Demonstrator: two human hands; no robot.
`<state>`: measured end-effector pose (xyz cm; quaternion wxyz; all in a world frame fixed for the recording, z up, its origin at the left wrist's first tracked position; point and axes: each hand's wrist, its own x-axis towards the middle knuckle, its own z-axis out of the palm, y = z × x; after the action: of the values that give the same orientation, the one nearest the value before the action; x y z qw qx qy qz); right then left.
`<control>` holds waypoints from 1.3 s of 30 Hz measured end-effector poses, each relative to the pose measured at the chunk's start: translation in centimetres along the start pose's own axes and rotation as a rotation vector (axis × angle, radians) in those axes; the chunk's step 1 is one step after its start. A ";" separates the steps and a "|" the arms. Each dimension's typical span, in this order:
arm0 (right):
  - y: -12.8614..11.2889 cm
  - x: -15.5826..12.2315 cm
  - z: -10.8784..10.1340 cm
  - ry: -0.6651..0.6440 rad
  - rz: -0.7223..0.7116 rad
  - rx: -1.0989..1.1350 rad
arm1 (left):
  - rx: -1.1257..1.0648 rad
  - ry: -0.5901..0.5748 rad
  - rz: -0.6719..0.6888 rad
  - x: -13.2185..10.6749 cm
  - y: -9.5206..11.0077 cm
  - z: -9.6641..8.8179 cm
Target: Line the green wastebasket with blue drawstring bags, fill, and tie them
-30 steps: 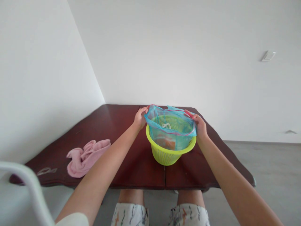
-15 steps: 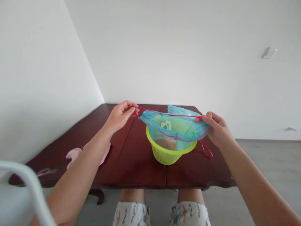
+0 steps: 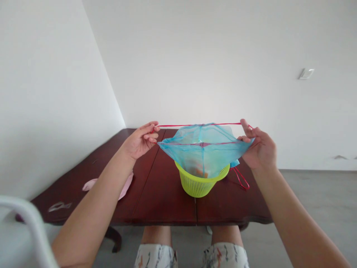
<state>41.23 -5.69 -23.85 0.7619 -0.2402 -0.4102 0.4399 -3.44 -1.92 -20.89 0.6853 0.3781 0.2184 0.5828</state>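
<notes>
**Drawstring bag stretched over basket, both hands on it**

- Left hand (image 3: 140, 142): thumb and first fingers closed narrow on the red cord (image 3: 198, 124), other fingers loosely curled. It is off the bag's left corner and not touching the plastic.
- Right hand (image 3: 260, 148): thumb and fingers pinched on the right corner of the blue drawstring bag (image 3: 203, 148), where the cord exits the hem. The index finger is up along the cord.
- The cord runs taut and level between the hands. A slack red loop (image 3: 240, 178) hangs below the right hand, near the tabletop.
- The bag's mouth is lifted and spread wide. Its lower part sits in the lime-green basket (image 3: 198, 185), which stands mid-way across the dark wooden table (image 3: 164, 203). Something orange (image 3: 199, 172) shows through the plastic; I cannot tell what it is.
- A pink cloth (image 3: 124, 186) lies on the table to the left, partly hidden by the left forearm.

Risks, as I judge them:
- The film looks thin, so an uneven sideways pull could tear the hem at the cord exit.
- The left pinch covers little of the cord. If it slips, the mouth would bunch to one side.
- The basket looks light. If the bag catches on the rim, an upward pull could tip it or drag it.
- The hanging loop could snag on the basket rim.
</notes>
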 end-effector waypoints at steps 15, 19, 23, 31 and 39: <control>1.3 -4.3 2.8 -0.227 0.014 -0.095 | 0.148 -0.063 0.377 -0.6 -3.8 4.7; 0.8 -5.0 4.6 -0.301 -0.082 -0.206 | 0.280 -0.107 0.327 -1.0 -3.9 6.7; 1.2 -5.1 5.7 -0.317 -0.226 -0.367 | 0.286 -0.173 0.238 -0.8 -3.9 8.5; 1.9 -6.0 7.9 -0.561 -0.460 -0.769 | 0.664 -0.243 0.430 -1.2 -6.0 12.2; 1.4 -6.3 8.1 -0.593 -0.434 -0.634 | 1.020 0.089 0.669 -2.3 -3.0 11.7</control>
<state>32.08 -10.38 -23.05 0.5758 -0.2336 -0.7640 0.1735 6.63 -7.29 -16.30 0.1880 0.6821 0.3677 0.6035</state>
